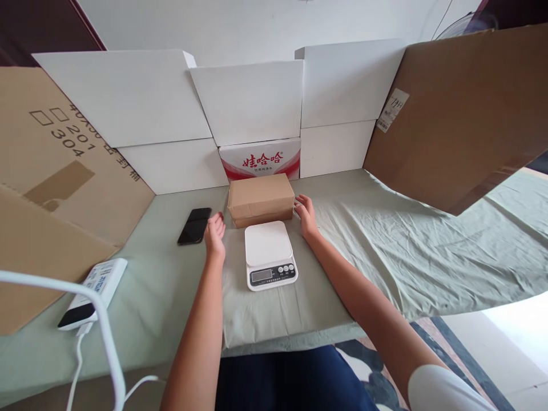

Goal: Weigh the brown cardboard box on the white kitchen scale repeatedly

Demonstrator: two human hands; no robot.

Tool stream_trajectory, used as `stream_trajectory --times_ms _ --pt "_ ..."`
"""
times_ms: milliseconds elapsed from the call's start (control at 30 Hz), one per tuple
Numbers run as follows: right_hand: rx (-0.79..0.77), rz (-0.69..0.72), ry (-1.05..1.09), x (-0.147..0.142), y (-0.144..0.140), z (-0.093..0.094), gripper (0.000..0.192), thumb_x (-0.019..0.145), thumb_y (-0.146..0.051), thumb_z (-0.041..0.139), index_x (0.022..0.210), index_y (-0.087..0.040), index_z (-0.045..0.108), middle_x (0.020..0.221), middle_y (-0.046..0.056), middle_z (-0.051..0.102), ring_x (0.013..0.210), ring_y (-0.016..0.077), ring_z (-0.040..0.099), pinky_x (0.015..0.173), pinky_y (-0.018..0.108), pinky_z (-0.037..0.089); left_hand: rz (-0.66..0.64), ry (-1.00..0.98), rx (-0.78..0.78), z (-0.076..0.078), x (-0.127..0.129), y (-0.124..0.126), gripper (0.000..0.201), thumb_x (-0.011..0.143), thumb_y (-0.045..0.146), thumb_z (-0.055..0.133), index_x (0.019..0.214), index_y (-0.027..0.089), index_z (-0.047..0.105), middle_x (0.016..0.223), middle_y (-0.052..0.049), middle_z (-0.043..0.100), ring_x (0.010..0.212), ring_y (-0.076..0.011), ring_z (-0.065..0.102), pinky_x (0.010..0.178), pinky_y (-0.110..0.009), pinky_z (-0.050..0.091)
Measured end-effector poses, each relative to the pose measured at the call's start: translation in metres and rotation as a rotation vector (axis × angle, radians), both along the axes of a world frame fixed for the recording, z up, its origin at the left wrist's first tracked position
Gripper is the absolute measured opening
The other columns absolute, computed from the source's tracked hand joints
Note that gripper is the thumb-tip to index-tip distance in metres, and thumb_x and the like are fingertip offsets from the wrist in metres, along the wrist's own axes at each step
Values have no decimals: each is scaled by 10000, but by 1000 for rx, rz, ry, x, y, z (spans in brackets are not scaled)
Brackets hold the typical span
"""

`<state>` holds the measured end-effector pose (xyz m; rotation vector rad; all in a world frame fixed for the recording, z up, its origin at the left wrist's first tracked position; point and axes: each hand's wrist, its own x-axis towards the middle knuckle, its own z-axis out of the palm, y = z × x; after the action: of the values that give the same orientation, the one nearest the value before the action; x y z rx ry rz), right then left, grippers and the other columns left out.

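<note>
A white kitchen scale lies flat on the cloth-covered table in front of me, its dark display strip facing my side. Right behind it sits a closed brown cardboard box. To the left of the scale is my left hand, empty, with its fingers loosely curled and partly apart, close to a black smartphone. My right hand is at the box's right end with fingers spread; whether its fingertips touch the cardboard I cannot tell.
White boxes stand stacked along the back, one with red print. Large cardboard boxes flank the table at left and right. A white power bank with a cable lies at the left front. The green tablecloth is wrinkled.
</note>
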<state>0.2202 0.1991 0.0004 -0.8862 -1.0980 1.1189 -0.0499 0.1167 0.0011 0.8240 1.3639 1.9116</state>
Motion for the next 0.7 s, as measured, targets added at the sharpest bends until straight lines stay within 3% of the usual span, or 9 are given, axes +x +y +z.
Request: stream_trajectory --times_ms 300,700 --pt "60 71 -29 -1 -4 4 392 800 -346 560 1187 -282 563 1369 66 610 1309 268 550 1132 506 428 -76 44 -78 -7 6 4 669 963 642 416 1315 128 659 1467 -224 566 1401 -301 510 1172 -449 385" --pt "91 86 -43 -2 -3 2 372 804 -358 571 1170 -294 573 1357 46 633 1342 272 533 1149 505 417 -70 61 -47 -4 2 -1 692 959 663 399 1327 136 656 1477 -223 556 1415 -306 491 1165 -447 397"
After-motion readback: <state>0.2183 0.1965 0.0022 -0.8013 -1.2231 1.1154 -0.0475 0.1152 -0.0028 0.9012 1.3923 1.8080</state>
